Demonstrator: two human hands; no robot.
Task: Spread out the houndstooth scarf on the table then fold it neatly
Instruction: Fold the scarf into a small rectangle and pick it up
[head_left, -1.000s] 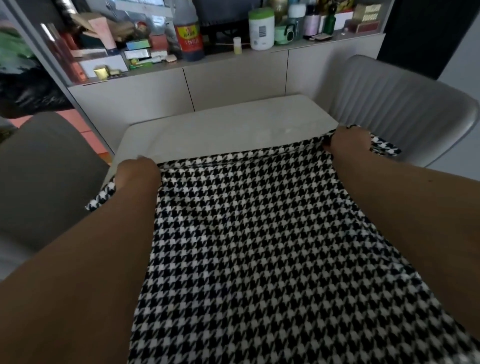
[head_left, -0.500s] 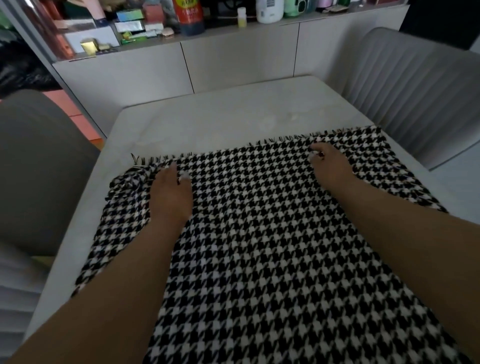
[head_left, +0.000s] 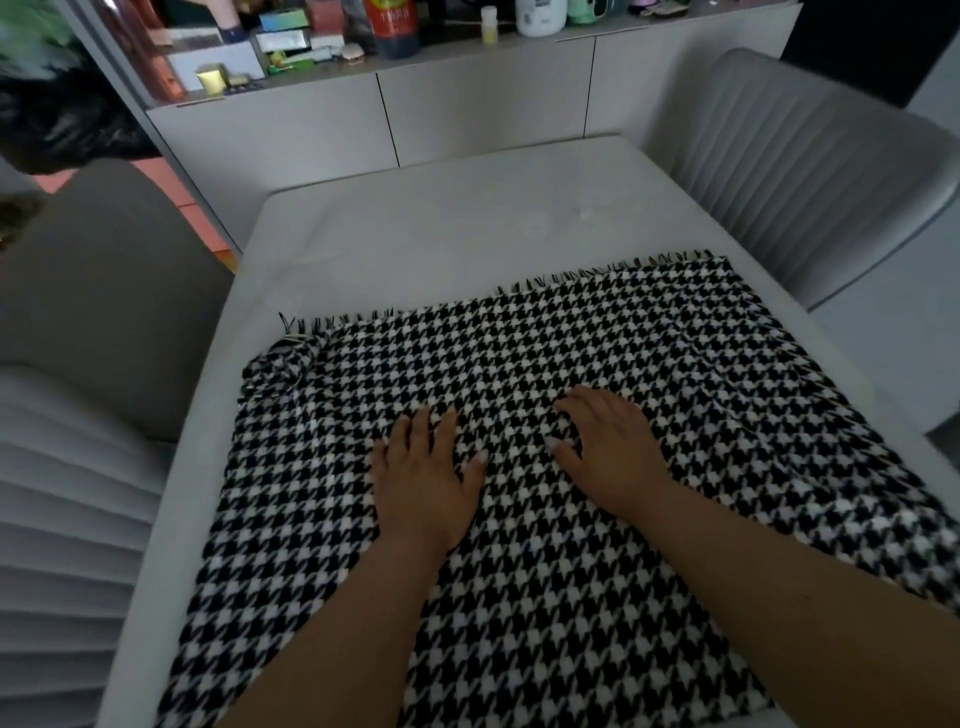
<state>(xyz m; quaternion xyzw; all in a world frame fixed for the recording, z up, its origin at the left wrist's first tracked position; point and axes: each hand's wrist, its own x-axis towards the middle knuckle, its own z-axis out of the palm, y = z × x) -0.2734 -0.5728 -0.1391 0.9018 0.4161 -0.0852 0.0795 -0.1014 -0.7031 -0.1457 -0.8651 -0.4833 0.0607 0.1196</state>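
Houndstooth scarf (head_left: 519, 364) lies spread on the table (head_left: 441, 228) under the flat, empty left hand (head_left: 423, 475) and right hand (head_left: 608, 452), yet its bunched far-left corner could get folded in crooked unless smoothed.

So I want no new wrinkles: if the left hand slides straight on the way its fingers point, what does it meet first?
Only more scarf ahead of the left hand, then its fringed edge and bare table.

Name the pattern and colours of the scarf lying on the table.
Black-and-white houndstooth scarf, seen in the head view.
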